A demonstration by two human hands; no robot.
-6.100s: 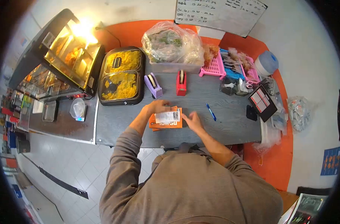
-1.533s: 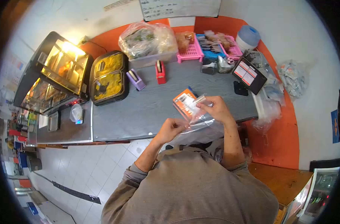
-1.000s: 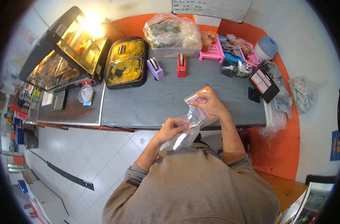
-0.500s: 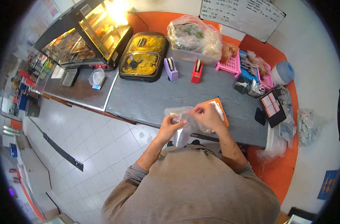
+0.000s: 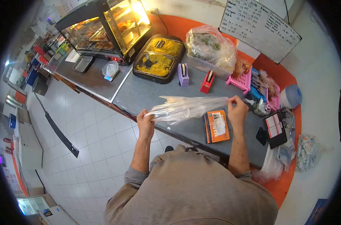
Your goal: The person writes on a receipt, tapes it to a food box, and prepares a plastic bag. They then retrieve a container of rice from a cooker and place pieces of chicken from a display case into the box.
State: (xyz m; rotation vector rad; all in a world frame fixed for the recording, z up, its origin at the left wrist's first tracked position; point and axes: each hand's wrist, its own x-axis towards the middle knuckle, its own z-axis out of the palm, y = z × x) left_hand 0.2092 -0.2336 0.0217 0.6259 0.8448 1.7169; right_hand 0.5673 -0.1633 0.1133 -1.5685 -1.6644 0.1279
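A clear plastic bag point(image 5: 185, 108) is stretched sideways between my two hands, above the grey counter point(image 5: 155, 92). My left hand point(image 5: 145, 122) is closed on its gathered left end. At the opposite end, my right hand point(image 5: 237, 108) pinches a corner between thumb and finger. An orange-covered book point(image 5: 217, 127) lies on the counter just below the bag, near my right forearm. Behind the bag stand a purple tape dispenser point(image 5: 183, 75) and a red tape dispenser point(image 5: 207, 81).
A two-part pan of yellow food point(image 5: 158, 60) sits beside a lit glass food warmer point(image 5: 103, 33). A small scale point(image 5: 111, 77) is at the left. Pink baskets point(image 5: 241, 80), a dark tablet-like stand point(image 5: 275, 129) and a plastic tub point(image 5: 204, 63) line the back and right.
My hands have moved apart, pulling the plastic bag from a bunched shape into a long stretch. The orange-covered book is now more fully visible. The camera view has shifted.
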